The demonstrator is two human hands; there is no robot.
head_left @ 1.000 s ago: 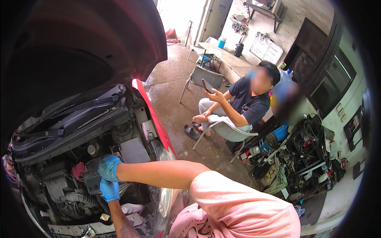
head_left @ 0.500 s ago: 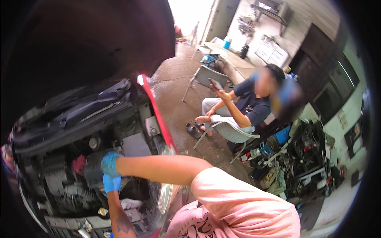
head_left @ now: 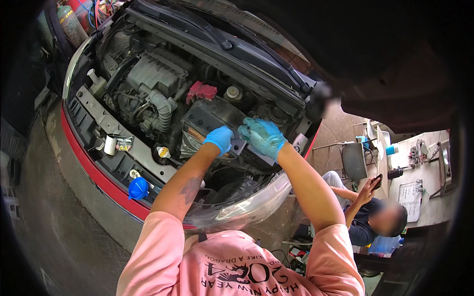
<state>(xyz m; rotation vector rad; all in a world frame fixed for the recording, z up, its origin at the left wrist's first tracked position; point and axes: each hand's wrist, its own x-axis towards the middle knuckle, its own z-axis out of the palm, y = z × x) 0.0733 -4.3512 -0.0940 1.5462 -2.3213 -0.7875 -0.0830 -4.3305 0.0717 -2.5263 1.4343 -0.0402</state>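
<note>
Both my hands wear blue gloves and work over a black car battery (head_left: 220, 112) in the engine bay. My left hand (head_left: 219, 138) is closed in a fist at the battery's near edge, and whatever is in its fingers is hidden. Just right of it, my right hand (head_left: 263, 136) has its fingers curled together by the battery's near right corner; what they grip cannot be made out. The right glove looks smudged with dirt. At the battery's far left end sits a red terminal cover (head_left: 201, 92). Clear plastic film (head_left: 191, 144) hangs along the battery's near side.
The raised hood (head_left: 395, 64) fills the upper right. Left of the battery lie the engine cover (head_left: 155, 71) and a ribbed air hose (head_left: 163, 109). A blue funnel-like piece (head_left: 138, 188) rests on the front panel. A seated person (head_left: 375, 217) holds a phone at the right.
My view has swung left, from the seated person to the engine bay. My hands, overlapping before, now show side by side at the battery.
</note>
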